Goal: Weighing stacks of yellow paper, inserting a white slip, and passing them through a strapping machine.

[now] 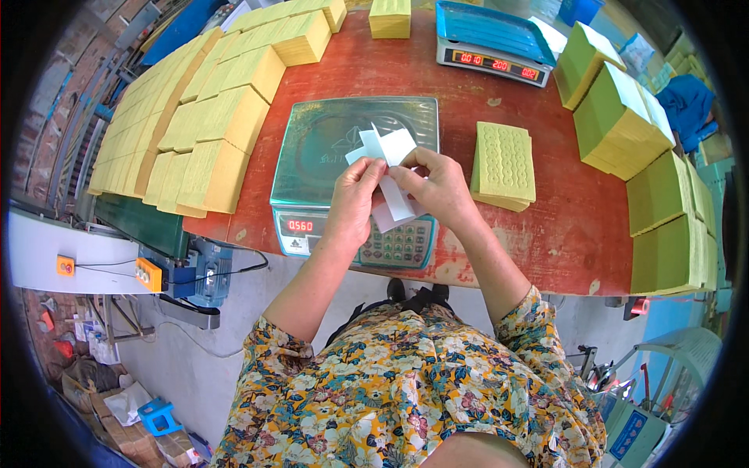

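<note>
Both hands meet over a weighing scale (pixel 308 156) with a glass-like top plate and a lit red display on its front. My left hand (pixel 356 195) pinches several white paper slips (pixel 398 143) between thumb and fingers. Beside it, my right hand (pixel 437 186) grips the same slips from the other side, its thumb and fingers closed on them. The slips fan out above and below the fingertips at crossing angles. Just right of the scale, a stack of yellow embossed paper (pixel 504 162) lies on the red table (pixel 566 226). My fingers hide part of the slips.
Rows of yellow paper stacks (pixel 226 117) fill the table's left side, and more yellow stacks (pixel 620 117) line its right edge. A second scale (pixel 495 43) with a blue tray stands at the back. A blue stool (pixel 160 417) sits on the floor, lower left.
</note>
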Tool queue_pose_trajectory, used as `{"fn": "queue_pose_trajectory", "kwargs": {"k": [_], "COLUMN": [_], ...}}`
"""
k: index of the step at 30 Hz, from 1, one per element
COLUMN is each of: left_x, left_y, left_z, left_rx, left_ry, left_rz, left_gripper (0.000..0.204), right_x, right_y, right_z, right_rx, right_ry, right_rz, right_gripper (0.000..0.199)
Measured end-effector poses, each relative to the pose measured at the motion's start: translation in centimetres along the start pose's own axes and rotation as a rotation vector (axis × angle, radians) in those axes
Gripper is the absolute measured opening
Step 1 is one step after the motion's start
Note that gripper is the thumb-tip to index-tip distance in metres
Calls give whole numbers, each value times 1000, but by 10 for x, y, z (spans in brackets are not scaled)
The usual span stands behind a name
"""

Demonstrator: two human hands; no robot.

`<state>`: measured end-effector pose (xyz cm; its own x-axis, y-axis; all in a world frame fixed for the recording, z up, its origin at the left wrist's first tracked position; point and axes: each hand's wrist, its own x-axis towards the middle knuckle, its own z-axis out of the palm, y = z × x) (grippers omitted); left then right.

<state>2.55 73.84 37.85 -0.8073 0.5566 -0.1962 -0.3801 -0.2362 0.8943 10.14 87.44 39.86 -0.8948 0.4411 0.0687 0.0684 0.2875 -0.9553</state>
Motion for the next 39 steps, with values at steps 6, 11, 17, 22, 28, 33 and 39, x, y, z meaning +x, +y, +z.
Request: {"fn": "queue_pose_trajectory", "kwargs": {"k": [6, 11, 17, 22, 28, 33, 39], "left_x": [-1, 0, -2, -2, -2, 0, -3], "left_y": [0, -2, -2, -2, -1, -3, 1], "left_z": [1, -1, 0, 2, 3, -3, -3], "left_rx": [47, 41, 30, 36, 29, 99, 76], "left_ry": [-22, -37, -30, -19, -5, -37, -7], "left_rz": [0, 17, 26, 23, 16, 4, 1], "left_gripper": [12, 12, 12, 13, 14, 12, 12], "right_x": [2, 4, 4, 4, 4, 3, 2], "right_y": [-1, 10, 16, 16, 17, 19, 3], "right_z": [-1, 0, 0, 0, -1, -2, 6], "right_rx": [-42, 16, 63, 129, 55, -12, -26], "right_ry": [-14, -27, -38, -55, -34, -30, -4], "right_rz": [-10, -33, -50, -21, -43, -142, -108], "right_gripper": [27, 27, 22, 19, 18, 17, 22]}}
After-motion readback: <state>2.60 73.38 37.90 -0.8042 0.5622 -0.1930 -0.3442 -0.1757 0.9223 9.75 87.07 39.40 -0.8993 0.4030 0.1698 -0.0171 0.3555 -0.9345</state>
